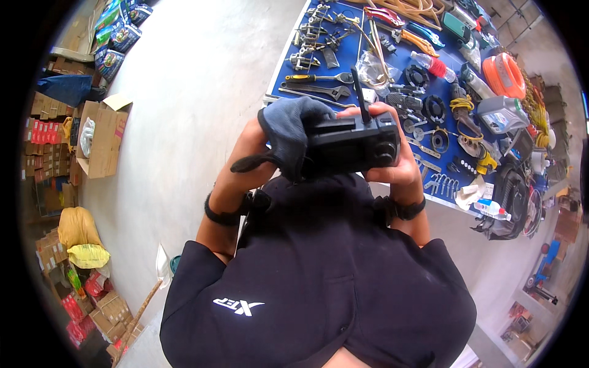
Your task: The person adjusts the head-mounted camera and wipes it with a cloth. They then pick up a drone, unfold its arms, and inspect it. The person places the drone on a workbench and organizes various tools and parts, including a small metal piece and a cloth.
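Both of my hands hold a black boxy handheld device [346, 150] in front of my chest. A short antenna sticks up from its top, and a round knob sits at its right end. My left hand [288, 129], in a grey and black glove, is wrapped round the left end. My right hand [402, 164] is bare and grips the right end, fingers over the top and thumb below. Just past the device, an adjustable wrench [322, 91] and a yellow-and-black handled ratchet [319, 78] lie on the blue-topped table [350, 54].
Across the table lie metal clamps [307, 37], pliers [417, 43], an orange hose coil [503, 75], a grey jug [502, 115] and a black backpack [509, 199]. Leftward on the floor are an open cardboard box [101, 138], stacked cartons and a yellow sack [80, 230]; a wooden stick [138, 316] leans nearby.
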Available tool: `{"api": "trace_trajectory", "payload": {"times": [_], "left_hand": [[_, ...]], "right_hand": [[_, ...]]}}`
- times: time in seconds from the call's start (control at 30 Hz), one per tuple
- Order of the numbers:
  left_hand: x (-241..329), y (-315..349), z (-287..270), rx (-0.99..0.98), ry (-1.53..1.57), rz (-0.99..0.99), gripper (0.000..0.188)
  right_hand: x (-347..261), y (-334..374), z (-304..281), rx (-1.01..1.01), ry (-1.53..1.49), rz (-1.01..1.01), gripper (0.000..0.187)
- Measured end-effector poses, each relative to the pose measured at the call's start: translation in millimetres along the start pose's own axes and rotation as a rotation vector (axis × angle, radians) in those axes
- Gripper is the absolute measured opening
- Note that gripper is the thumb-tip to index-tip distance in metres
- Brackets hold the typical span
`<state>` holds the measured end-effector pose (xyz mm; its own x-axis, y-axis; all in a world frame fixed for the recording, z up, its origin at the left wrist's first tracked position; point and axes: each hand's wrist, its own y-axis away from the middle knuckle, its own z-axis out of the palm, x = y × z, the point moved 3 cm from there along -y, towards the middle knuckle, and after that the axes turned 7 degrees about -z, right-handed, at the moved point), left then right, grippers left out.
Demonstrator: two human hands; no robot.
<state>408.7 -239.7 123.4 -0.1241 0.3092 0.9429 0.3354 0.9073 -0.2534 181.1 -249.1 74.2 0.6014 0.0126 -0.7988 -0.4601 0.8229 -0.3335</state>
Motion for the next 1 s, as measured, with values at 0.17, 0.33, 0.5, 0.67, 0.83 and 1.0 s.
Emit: {"api": "trace_trajectory", "payload": {"times": [0.17,0.33,0.5,0.67,0.83,1.0], "left_hand": [[-21.2,-3.4,-24.0,-0.163,-0.168,0.065,0.028],[-46.7,-2.1,-38.9,-0.389,-0.069,-0.141,0.020],[-76.0,5.0,-22.2,-0.278,0.157,-0.405,0.024],[-106.7,-9.2,-12.6,-0.289,0.531,-0.431,0.072],[-75.6,-30.8,12.4,0.089,0.718,-0.656,0.041],[-64.2,-41.5,35.2,0.181,0.778,-0.673,0.036]], "right_hand": [[8.6,-5.0,15.7,-0.047,0.059,0.075,0.089],[21.9,-3.9,27.3,-0.133,0.310,0.204,0.081],[28.5,4.6,20.1,0.004,0.284,0.256,0.085],[20.2,15.0,13.9,0.070,0.253,0.226,0.086],[7.6,21.1,8.3,0.267,0.077,0.240,0.084],[-10.6,27.9,-11.6,0.262,0.130,0.274,0.093]]}}
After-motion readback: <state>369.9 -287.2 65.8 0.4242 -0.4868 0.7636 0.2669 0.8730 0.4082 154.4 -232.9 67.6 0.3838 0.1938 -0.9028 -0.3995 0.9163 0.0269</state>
